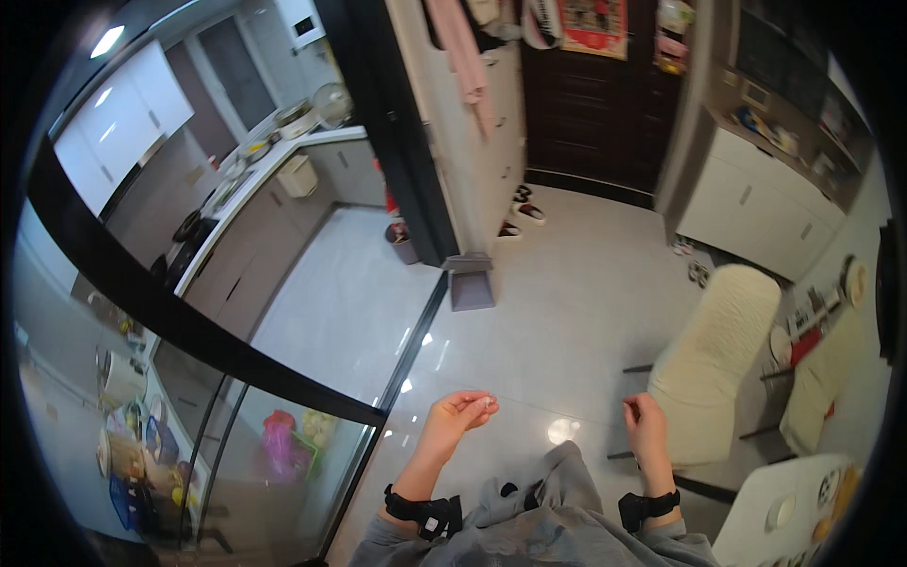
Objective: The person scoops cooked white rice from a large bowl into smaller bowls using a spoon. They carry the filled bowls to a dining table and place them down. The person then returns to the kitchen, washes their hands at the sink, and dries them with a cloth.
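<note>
My left hand [460,418] is raised over the tiled floor, its thumb and fingertips pinched on a small whitish thing [487,402] too small to identify. To the right, my right hand [645,418] hangs in the air with its fingers curled, beside a cream-covered chair [708,375]; whether anything lies within the fingers cannot be told. Both wrists wear black straps. Below the hands are my grey clothes [545,531].
A black-framed glass partition [269,375] stands on the left, with a kitchen beyond. A grey dustpan [472,287] stands by the door post. Shoes [528,212] lie near the dark door [595,120]. A white table [751,510] is at the lower right.
</note>
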The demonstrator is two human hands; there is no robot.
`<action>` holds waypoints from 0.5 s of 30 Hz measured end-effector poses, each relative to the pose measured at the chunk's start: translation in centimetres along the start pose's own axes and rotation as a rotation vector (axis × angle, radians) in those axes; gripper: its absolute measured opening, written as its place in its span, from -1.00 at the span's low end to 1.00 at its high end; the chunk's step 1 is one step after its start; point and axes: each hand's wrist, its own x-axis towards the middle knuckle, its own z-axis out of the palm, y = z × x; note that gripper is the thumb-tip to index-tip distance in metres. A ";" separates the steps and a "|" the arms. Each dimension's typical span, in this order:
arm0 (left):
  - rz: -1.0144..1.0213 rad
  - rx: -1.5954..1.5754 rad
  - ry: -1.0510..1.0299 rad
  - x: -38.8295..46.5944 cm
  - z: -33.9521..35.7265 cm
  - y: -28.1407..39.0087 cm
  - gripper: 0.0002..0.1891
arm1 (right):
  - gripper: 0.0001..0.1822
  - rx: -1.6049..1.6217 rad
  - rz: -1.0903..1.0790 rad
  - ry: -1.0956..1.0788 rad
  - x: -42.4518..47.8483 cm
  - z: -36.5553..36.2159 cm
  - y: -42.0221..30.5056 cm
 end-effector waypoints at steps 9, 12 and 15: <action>0.143 -0.208 0.140 10.5 -12.6 13.2 -0.71 | -0.94 0.053 -0.279 -0.313 20.5 20.7 -8.3; 0.095 -0.102 0.213 12.9 -13.7 21.2 -0.76 | -0.94 0.090 -0.372 -0.361 28.2 26.9 -12.3; 0.078 0.089 -0.064 14.4 -16.4 30.5 -0.77 | -0.94 0.114 -0.419 -0.439 35.0 33.0 -17.6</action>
